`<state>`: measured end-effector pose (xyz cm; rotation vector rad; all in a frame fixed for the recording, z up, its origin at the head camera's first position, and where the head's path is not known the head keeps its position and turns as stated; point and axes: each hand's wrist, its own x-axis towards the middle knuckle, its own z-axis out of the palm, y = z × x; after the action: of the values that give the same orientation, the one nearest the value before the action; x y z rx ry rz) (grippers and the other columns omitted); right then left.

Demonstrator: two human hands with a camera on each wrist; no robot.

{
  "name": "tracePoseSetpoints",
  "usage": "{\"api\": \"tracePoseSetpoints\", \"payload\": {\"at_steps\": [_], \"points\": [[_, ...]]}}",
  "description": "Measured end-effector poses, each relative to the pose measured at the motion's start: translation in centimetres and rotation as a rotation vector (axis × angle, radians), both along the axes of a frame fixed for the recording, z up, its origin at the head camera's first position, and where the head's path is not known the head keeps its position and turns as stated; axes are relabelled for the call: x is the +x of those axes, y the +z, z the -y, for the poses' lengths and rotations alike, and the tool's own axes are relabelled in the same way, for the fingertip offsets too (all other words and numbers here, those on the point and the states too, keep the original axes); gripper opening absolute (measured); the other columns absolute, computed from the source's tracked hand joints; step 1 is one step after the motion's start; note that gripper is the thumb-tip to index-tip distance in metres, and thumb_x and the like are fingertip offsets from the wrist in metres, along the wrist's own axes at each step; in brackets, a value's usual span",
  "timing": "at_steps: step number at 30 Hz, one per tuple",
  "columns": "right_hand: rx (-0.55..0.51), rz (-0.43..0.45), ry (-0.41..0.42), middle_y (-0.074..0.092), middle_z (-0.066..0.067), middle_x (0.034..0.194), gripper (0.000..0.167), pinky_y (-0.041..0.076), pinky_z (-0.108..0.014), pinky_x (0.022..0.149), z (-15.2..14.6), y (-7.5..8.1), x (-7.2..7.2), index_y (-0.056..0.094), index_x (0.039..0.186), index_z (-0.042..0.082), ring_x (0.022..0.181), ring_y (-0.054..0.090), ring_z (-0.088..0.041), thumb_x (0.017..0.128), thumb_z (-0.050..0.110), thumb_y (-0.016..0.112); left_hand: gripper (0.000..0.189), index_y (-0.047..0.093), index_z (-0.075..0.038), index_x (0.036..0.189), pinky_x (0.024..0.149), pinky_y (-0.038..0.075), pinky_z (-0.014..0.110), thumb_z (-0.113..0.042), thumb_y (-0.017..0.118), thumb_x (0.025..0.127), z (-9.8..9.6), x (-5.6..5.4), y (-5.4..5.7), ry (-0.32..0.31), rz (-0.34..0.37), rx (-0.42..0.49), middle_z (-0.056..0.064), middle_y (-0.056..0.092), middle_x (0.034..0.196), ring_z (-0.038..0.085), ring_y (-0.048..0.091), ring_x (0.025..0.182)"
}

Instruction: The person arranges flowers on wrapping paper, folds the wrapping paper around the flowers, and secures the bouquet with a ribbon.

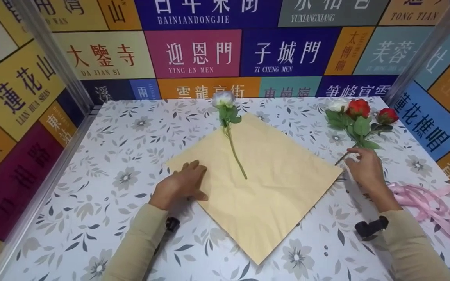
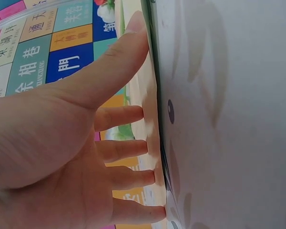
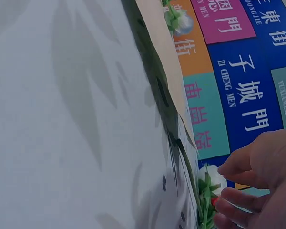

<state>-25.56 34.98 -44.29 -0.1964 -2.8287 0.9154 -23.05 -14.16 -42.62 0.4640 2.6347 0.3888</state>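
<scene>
Red and white flowers (image 1: pixel 358 111) lie by the surface's (image 1: pixel 104 156) far right corner, apparently being picked up: left hand (image 1: pixel 182 181) with fingers extended on brown paper (image 1: pixel 275 187), right hand (image 1: pixel 367 168) loosely curved, seemingly empty, next needing a stem (image 1: pixel 341 159) pinch.

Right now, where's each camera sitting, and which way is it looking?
Head: worn on the person's head, looking forward and down at the table, brown paper and lettered wall; both sleeves, the left grip and right grip show.
Left wrist: worn there, looking past the left grip to paper, table and wall; thumb and fingers show.
Right wrist: worn there, looking across the table toward paper, wall and flowers; part of the right grip shows.
Shared: both wrist views show paper, table and wall.
</scene>
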Motion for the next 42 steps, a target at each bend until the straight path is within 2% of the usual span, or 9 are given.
{"api": "tracePoseSetpoints", "payload": {"at_steps": [2,8,11,14,16,21,27,38,42], "points": [[0.004,-0.002,-0.015,0.048,-0.035,0.136,0.042,0.043,-0.059,0.093,-0.9,0.1,-0.1,0.057,0.135,-0.005,0.120,0.051,-0.049,0.096,0.010,0.052,0.087,0.034,-0.005,0.153,0.118,0.024,0.066,-0.039,0.077,0.086,0.0,0.0,0.0,0.004,-0.002,0.002,0.022,0.020,0.165,0.046,0.020,0.152],[-0.006,0.023,-0.081,0.051,-0.036,0.134,0.046,0.044,-0.041,0.081,-2.9,0.1,-0.2,0.057,0.136,-0.004,0.114,0.058,-0.045,0.092,0.005,0.050,0.089,0.031,-0.006,0.155,0.120,0.019,0.067,-0.039,0.077,0.086,0.0,0.0,0.1,0.017,0.014,0.006,0.023,0.016,0.166,0.048,0.015,0.152],[0.001,0.078,-0.115,0.049,-0.038,0.139,0.048,0.046,-0.050,0.089,-3.8,0.0,-0.1,0.053,0.138,-0.006,0.122,0.053,-0.050,0.092,0.006,0.051,0.089,0.031,-0.005,0.154,0.120,0.019,0.067,-0.039,0.077,0.086,0.0,0.0,0.1,0.012,0.014,0.005,0.023,0.017,0.166,0.048,0.015,0.152],[0.009,0.142,-0.131,0.046,-0.039,0.141,0.052,0.038,-0.061,0.105,-4.4,-0.1,-0.2,0.047,0.141,-0.009,0.129,0.045,-0.054,0.093,0.010,0.052,0.088,0.032,-0.005,0.154,0.119,0.021,0.067,-0.039,0.077,0.086,0.0,0.0,0.1,0.006,0.005,-0.009,0.023,0.019,0.165,0.048,0.017,0.152],[0.014,0.177,-0.133,0.045,-0.040,0.140,0.055,0.037,-0.061,0.107,-4.6,-0.2,-0.3,0.044,0.142,-0.012,0.129,0.043,-0.054,0.094,0.013,0.054,0.089,0.032,-0.005,0.154,0.119,0.022,0.067,-0.039,0.077,0.086,0.0,0.0,0.1,0.005,0.002,-0.013,0.023,0.019,0.165,0.048,0.017,0.152],[-0.026,0.248,-0.178,0.050,-0.036,0.133,0.055,0.045,-0.049,0.090,-5.4,-0.4,-0.1,0.046,0.141,-0.012,0.117,0.050,-0.046,0.095,0.017,0.058,0.089,0.032,-0.004,0.153,0.117,0.026,0.068,-0.039,0.079,0.085,-0.3,0.0,0.0,-0.011,-0.015,0.005,0.022,0.020,0.165,0.045,0.018,0.152],[-0.102,0.301,-0.252,0.052,-0.031,0.137,0.046,0.042,-0.034,0.081,-5.8,-0.4,-0.2,0.055,0.135,-0.006,0.116,0.052,-0.039,0.096,0.017,0.059,0.089,0.034,-0.005,0.152,0.117,0.026,0.067,-0.040,0.079,0.084,-0.3,-0.1,0.0,-0.007,-0.023,-0.008,0.022,0.021,0.164,0.044,0.020,0.152],[-0.082,0.300,-0.259,0.050,-0.034,0.141,0.046,0.046,-0.042,0.087,-5.6,0.0,-0.2,0.054,0.136,-0.008,0.124,0.049,-0.046,0.097,0.017,0.055,0.087,0.037,-0.004,0.149,0.114,0.031,0.066,-0.040,0.080,0.083,-0.2,-0.1,-0.1,-0.021,-0.041,-0.024,0.022,0.026,0.161,0.044,0.027,0.148],[-0.071,0.269,-0.259,0.051,-0.033,0.141,0.046,0.040,-0.054,0.103,-5.3,0.5,-0.2,0.054,0.136,-0.006,0.131,0.045,-0.048,0.098,0.018,0.053,0.087,0.037,-0.004,0.149,0.112,0.033,0.067,-0.040,0.081,0.083,-0.2,-0.1,-0.1,-0.022,-0.049,-0.024,0.022,0.027,0.161,0.044,0.029,0.146]]}}
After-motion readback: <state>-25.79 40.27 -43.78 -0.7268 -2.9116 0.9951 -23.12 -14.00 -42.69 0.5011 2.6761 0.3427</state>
